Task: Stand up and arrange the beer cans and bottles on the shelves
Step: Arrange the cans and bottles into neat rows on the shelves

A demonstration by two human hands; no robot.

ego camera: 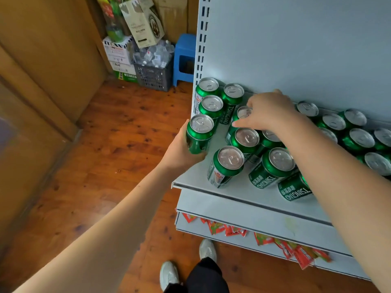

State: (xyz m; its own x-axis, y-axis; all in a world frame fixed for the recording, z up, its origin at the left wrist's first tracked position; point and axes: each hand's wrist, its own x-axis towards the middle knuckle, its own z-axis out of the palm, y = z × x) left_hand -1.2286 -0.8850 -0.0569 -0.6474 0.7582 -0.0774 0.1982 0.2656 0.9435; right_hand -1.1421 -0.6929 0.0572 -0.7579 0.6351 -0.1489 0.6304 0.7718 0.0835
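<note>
Several green Tsingtao beer cans stand upright on a grey metal shelf (232, 193). My left hand (182, 151) grips one upright can (200, 134) at the shelf's left edge. My right hand (268, 112) reaches over the group and holds the top of another can (243, 113) near the middle; its fingers hide much of that can. Three cans (211, 102) stand at the back left corner. More cans (228, 166) stand along the front, and a further cluster (357, 138) fills the right side behind my right forearm.
Red snack packets (296, 250) hang from the lower shelf. On the wooden floor at the back stand a blue stool (184, 58), a dark crate (154, 75) of plastic bottles and cardboard boxes (141, 20). My shoes (169, 275) are below.
</note>
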